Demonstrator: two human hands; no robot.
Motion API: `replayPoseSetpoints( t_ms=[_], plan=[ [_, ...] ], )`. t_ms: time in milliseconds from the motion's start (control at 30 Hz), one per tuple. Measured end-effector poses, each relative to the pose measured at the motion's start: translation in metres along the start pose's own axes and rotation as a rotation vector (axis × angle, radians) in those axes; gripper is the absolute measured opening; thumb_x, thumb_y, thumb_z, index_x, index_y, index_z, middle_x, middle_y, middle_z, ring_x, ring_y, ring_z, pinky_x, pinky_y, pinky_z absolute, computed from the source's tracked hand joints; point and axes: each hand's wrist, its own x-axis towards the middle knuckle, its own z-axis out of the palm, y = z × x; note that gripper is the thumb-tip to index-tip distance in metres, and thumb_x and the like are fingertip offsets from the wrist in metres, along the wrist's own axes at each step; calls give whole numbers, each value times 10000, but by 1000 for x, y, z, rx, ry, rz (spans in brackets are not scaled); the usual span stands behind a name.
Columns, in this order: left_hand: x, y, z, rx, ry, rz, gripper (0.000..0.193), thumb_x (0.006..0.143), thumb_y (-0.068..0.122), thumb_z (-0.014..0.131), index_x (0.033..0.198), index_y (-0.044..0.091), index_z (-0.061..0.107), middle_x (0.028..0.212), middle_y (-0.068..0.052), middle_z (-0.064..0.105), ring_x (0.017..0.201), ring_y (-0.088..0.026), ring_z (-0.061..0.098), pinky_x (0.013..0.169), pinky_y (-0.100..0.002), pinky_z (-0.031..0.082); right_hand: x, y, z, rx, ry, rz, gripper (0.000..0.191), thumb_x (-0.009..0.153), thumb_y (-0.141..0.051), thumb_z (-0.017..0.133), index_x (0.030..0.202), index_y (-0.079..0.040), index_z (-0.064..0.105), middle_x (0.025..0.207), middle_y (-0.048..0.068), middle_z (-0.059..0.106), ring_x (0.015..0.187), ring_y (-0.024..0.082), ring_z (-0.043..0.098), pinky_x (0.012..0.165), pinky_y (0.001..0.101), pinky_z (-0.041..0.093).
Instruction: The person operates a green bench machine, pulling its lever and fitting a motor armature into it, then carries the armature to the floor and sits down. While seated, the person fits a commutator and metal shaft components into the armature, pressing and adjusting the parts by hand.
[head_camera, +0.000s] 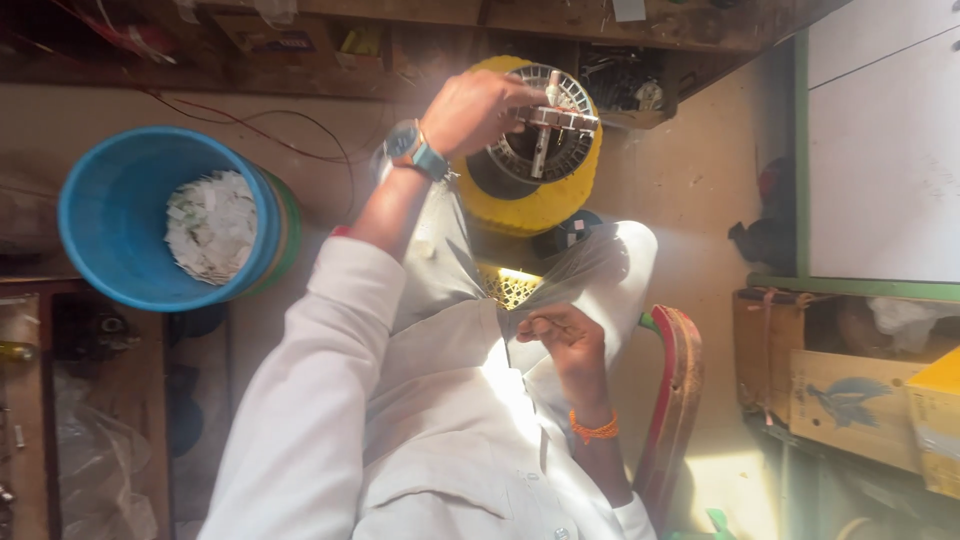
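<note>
My left hand (480, 108), with a blue-strapped watch on its wrist, reaches forward and grips a cross-shaped metal tool (552, 120). The tool sits on a white slotted ring (570, 95) set in a round yellow drum (540, 205) in front of my knees. My right hand (560, 335), with an orange thread band at the wrist, rests on my lap against the pale trousers. Its fingers are curled shut, and I see nothing held in them. White sleeves cover both of my arms.
A blue bucket (120, 215) with white scraps inside stands at the left. Cardboard boxes (850, 395) lie at the right under a white panel with a green frame (800, 150). A red and green seat edge (680, 380) is beside my right arm. Cluttered wooden shelves (300, 50) run along the top.
</note>
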Motion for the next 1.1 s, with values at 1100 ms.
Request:
replayPoseSetpoints(
  t_ms=[1100],
  plan=[
    [-62,62,45,-1399,585,-528,163,999,141,611,1033,27,723,859,-22,719,820,-99,714,764,-274,589,194,-156,25,60,-204,-152,158,1137,-133,619,1135,25,605,1186,185,694,1070,252,732,1017,392,603]
  ],
)
